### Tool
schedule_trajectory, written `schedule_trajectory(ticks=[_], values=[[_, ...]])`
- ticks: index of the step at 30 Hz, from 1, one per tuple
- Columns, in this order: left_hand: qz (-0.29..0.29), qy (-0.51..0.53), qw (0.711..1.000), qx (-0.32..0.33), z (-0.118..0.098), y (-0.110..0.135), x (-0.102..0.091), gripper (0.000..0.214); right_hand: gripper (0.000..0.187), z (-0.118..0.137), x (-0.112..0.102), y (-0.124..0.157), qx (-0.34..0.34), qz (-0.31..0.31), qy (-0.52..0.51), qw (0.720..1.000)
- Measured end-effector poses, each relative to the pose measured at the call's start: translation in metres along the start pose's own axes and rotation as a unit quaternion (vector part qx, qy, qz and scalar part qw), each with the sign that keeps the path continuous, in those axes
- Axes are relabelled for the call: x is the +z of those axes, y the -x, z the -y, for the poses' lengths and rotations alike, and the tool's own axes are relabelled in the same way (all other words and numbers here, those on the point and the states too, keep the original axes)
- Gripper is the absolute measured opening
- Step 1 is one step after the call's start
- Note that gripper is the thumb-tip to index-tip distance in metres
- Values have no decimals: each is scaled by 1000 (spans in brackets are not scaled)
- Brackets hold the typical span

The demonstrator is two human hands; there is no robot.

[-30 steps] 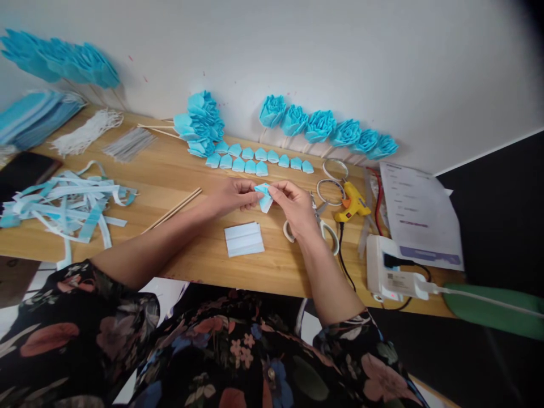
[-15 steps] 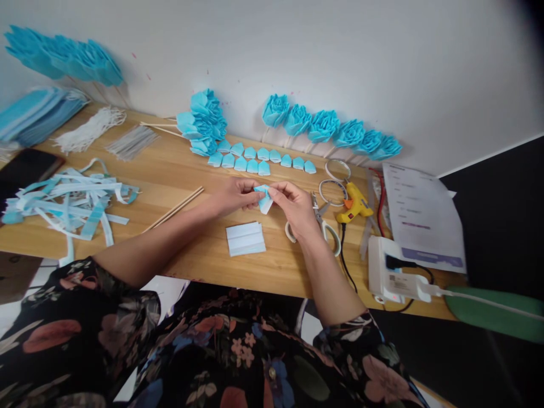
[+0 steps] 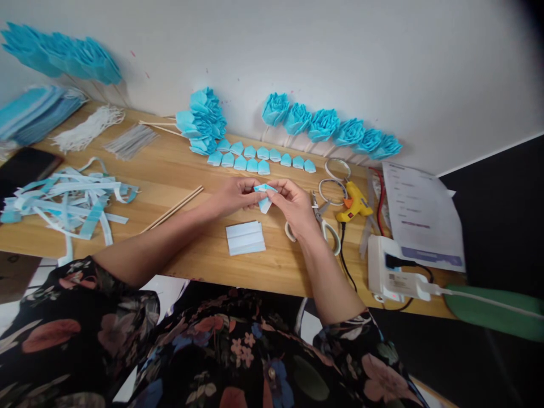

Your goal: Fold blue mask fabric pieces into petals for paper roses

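A small folded blue-and-white fabric piece [image 3: 265, 206] is pinched between both hands above the wooden table. My left hand [image 3: 237, 195] grips its left side with thumb and fingers. On its right side, my right hand [image 3: 292, 204] presses with the thumb, fingers behind. Just below lies a stack of pale pleated fabric pieces [image 3: 245, 238]. Beyond the hands, folded blue petals [image 3: 252, 166] sit in two rows. Scissors [image 3: 326, 226] rest beside my right wrist, partly covered by it.
Blue fabric flowers on sticks [image 3: 323, 125] lean along the wall. At right are a yellow glue gun [image 3: 355, 202], tape rolls [image 3: 332, 192], a power strip [image 3: 385, 260] and a printed sheet [image 3: 420, 215]. Cut strips [image 3: 68, 198], wooden sticks [image 3: 172, 209] and a phone [image 3: 29, 169] lie left.
The piece's upper edge is folded differently between my fingers, with more white showing near the right thumb. Both hands stay in nearly the same place.
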State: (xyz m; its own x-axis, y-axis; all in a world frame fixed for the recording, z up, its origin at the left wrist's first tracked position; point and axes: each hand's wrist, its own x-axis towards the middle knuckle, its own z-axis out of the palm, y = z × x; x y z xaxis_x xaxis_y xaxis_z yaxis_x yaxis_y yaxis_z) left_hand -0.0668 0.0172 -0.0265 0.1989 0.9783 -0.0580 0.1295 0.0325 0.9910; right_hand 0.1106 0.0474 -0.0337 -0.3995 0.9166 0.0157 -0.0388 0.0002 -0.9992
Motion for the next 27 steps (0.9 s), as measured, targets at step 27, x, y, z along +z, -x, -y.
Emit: schedule_trajectory(ticks=[27], values=[[-109, 302, 945, -59, -9, -3, -3, 15, 42, 17, -18, 2, -397, 31, 352, 847]])
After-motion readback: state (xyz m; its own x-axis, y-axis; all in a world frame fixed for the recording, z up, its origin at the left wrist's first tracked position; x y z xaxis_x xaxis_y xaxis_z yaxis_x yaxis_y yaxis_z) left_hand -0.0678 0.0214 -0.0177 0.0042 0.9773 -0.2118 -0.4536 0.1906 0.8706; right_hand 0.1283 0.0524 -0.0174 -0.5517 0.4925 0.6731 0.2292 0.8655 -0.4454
